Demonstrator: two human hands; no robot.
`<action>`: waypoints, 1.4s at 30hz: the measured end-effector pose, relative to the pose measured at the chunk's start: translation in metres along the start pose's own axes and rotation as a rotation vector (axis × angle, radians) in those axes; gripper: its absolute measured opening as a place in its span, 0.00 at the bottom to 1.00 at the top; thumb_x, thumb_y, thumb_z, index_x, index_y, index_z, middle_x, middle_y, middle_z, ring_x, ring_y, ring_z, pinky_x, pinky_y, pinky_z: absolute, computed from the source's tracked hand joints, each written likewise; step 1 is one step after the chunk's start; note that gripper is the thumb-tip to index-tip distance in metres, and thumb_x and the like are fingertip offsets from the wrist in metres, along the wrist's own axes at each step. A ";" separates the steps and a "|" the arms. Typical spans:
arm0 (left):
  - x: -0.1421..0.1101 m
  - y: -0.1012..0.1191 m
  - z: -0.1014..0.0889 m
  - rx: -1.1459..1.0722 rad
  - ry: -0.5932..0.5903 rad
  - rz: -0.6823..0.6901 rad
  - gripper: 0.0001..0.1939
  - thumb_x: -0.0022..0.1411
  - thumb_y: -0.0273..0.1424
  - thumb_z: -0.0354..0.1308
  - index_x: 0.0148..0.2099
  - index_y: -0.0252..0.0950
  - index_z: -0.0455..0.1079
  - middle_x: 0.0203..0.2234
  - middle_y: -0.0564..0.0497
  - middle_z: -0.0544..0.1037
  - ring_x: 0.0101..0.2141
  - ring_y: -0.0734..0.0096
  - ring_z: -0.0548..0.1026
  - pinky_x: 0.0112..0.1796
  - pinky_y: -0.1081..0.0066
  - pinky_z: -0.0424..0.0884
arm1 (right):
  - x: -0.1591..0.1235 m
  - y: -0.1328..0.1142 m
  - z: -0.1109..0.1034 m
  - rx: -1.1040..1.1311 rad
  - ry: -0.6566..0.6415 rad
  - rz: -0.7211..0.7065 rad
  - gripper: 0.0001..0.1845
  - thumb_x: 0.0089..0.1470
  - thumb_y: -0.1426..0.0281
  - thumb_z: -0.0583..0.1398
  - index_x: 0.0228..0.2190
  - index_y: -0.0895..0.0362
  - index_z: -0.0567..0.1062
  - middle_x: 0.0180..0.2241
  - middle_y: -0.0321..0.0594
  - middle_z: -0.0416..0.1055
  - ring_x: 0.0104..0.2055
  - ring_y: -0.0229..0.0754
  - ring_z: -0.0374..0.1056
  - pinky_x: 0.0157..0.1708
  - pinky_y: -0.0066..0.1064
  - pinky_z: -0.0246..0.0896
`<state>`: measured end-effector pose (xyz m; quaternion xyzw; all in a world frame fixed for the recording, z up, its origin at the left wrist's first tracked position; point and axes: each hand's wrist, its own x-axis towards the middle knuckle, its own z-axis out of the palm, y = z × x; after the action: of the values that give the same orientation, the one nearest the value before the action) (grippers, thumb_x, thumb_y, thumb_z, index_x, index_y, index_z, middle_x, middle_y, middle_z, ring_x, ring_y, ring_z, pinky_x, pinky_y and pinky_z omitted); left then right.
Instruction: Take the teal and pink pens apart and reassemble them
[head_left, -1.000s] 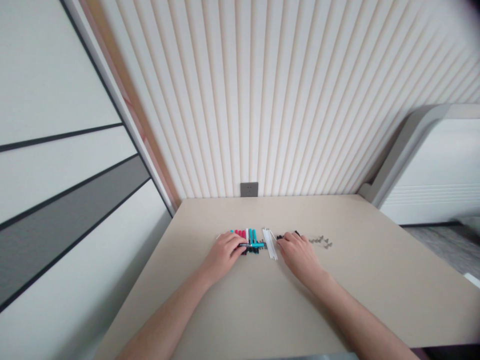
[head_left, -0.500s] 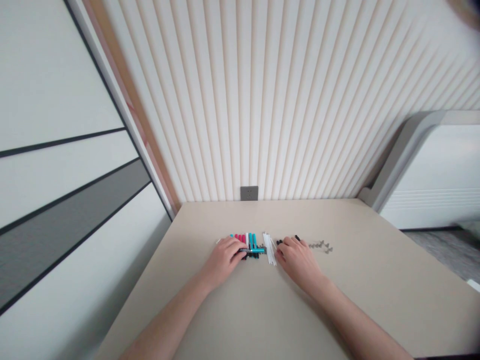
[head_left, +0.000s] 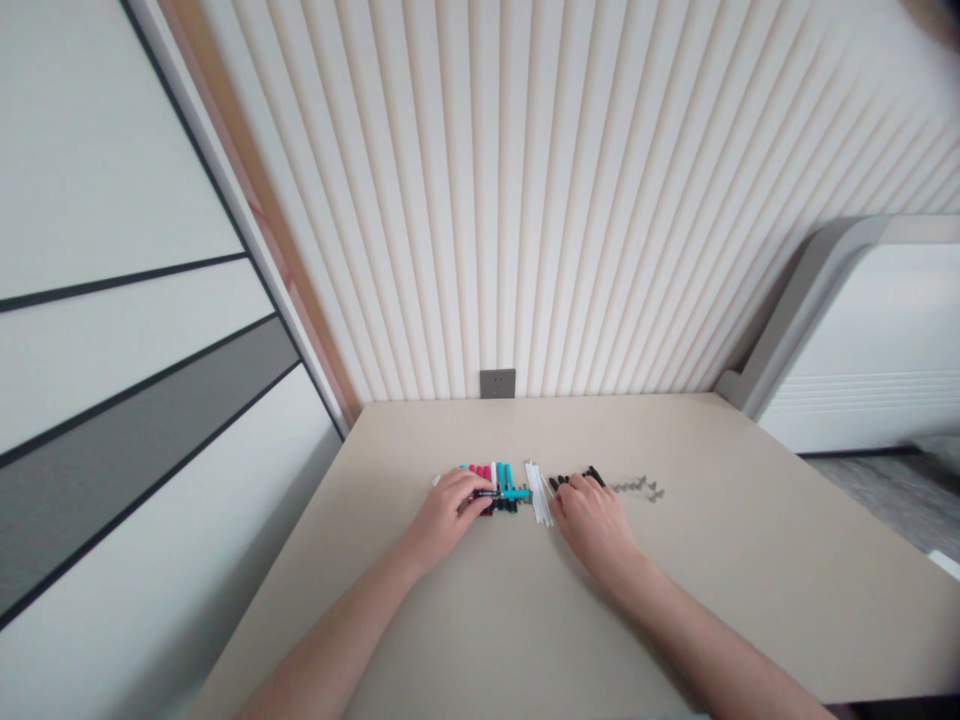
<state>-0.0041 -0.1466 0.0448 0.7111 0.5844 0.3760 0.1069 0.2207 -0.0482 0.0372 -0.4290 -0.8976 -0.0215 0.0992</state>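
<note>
On a beige table top [head_left: 525, 620] lies a tight row of red, teal, white and black marker-like sticks [head_left: 484, 480]. My left hand [head_left: 446, 515] is curled over a teal-and-black marker [head_left: 501, 494], which lies crosswise over that row. A bundle of thin white sticks [head_left: 538, 493] lies just right of it, between my hands. My right hand [head_left: 592, 520] has its fingers over a black piece [head_left: 577, 481], whose ends show on both sides of the fingers. Small grey metal parts [head_left: 639, 487] lie in a line beyond my right hand.
The table's far edge meets a ribbed cream wall [head_left: 525, 230] with a grey wall socket [head_left: 497, 383] just above it. Panelled wall [head_left: 127, 400] rises beyond the left edge. A white unit [head_left: 862, 340] stands beyond the right edge.
The teal-and-black marker has shifted slightly left under my left hand. My right hand has drawn a little left, and more of the black piece shows. The view has tilted slightly.
</note>
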 end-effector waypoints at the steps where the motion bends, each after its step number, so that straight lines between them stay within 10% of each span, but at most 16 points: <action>1: 0.000 0.000 0.000 -0.005 0.002 -0.001 0.07 0.66 0.32 0.55 0.44 0.39 0.72 0.38 0.48 0.76 0.41 0.66 0.73 0.45 0.66 0.68 | 0.000 0.000 0.001 0.000 0.000 0.005 0.14 0.62 0.70 0.53 0.28 0.57 0.75 0.33 0.46 0.74 0.39 0.46 0.69 0.33 0.32 0.54; 22: 0.001 0.002 -0.003 -0.040 0.028 -0.010 0.08 0.66 0.32 0.55 0.44 0.39 0.73 0.37 0.48 0.76 0.41 0.66 0.74 0.44 0.67 0.69 | 0.010 0.014 -0.004 0.734 0.076 -0.014 0.13 0.60 0.65 0.52 0.43 0.56 0.72 0.27 0.36 0.70 0.29 0.39 0.65 0.31 0.29 0.57; 42: 0.002 0.006 -0.004 -0.036 0.110 -0.030 0.07 0.66 0.31 0.55 0.43 0.38 0.72 0.38 0.49 0.76 0.40 0.67 0.74 0.44 0.67 0.69 | 0.007 0.017 -0.009 0.535 0.232 -0.114 0.15 0.63 0.65 0.53 0.42 0.51 0.78 0.39 0.43 0.75 0.41 0.45 0.68 0.43 0.35 0.62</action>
<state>-0.0027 -0.1474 0.0523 0.6785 0.5930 0.4235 0.0931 0.2313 -0.0330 0.0469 -0.3311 -0.8768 0.1612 0.3092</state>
